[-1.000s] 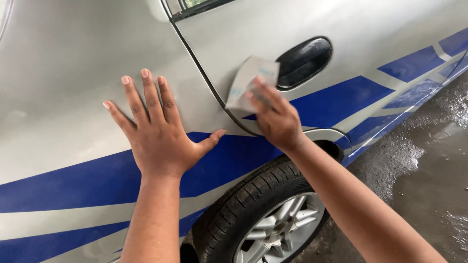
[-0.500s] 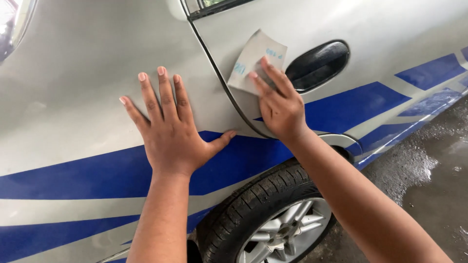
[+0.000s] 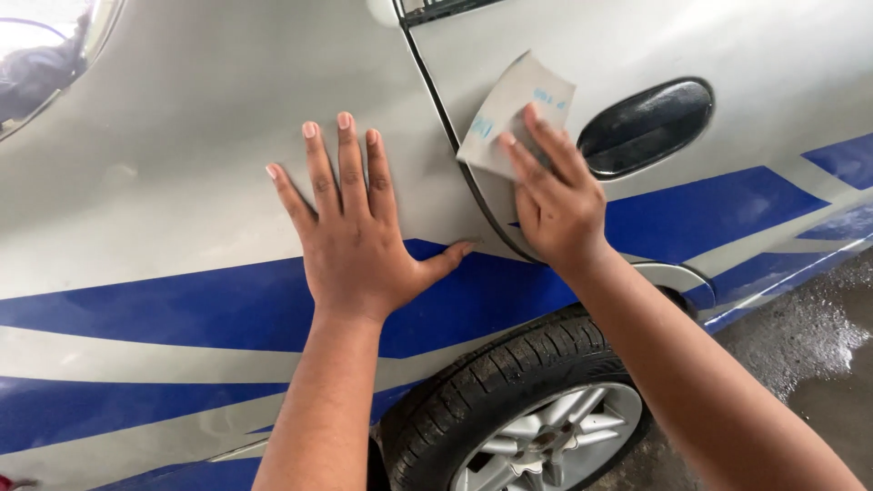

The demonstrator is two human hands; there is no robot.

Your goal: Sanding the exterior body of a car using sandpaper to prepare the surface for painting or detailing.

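We take the black door handle (image 3: 646, 127) as our landmark on this silver car body (image 3: 182, 155). Just to the left of the handle, our right hand (image 3: 556, 205) presses a folded grey sheet of sandpaper (image 3: 514, 114) flat against the door; the fingers lie close together on top of the sheet, pinning it to the paint rather than pinching it, and the sheet's upper corner sticks out free above the fingertips. Further left of the handle, beyond the dark door seam (image 3: 455, 155), our left hand (image 3: 355, 227) lies flat on the rear panel with all fingers spread wide and nothing in it, the thumb pointing back toward the seam. Below the handle runs the blue stripe (image 3: 709, 209), and lower still sits the tyre (image 3: 509, 391) with its silver wheel (image 3: 541, 445), on wet ground (image 3: 818, 364). To rub well here, we judge it best to keep the pads flat and the pressure even, so that no single fingertip digs a groove into the paint. The sheet sits right beside the seam, so we should work in short strokes and mind the panel edge, where paint is likely to wear thin fastest. The spread left hand serves as a brace; keeping it planted should steady us against the panel.
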